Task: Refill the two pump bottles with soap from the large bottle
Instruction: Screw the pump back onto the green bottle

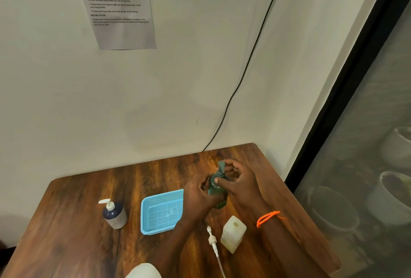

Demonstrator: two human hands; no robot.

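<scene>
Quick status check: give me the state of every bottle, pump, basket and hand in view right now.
green pump bottle: upright, pump on, gripped by both hands
left hand: grips the green bottle's body
right hand: fingers on the pump head
white square bottle: upright, mouth open, pump off
loose white pump: lying on the table
dark pump bottle: upright, pump on
blue basket: empty

Wall sheet [117, 6] print blurred; white object [144, 271] cut by bottom edge.
</scene>
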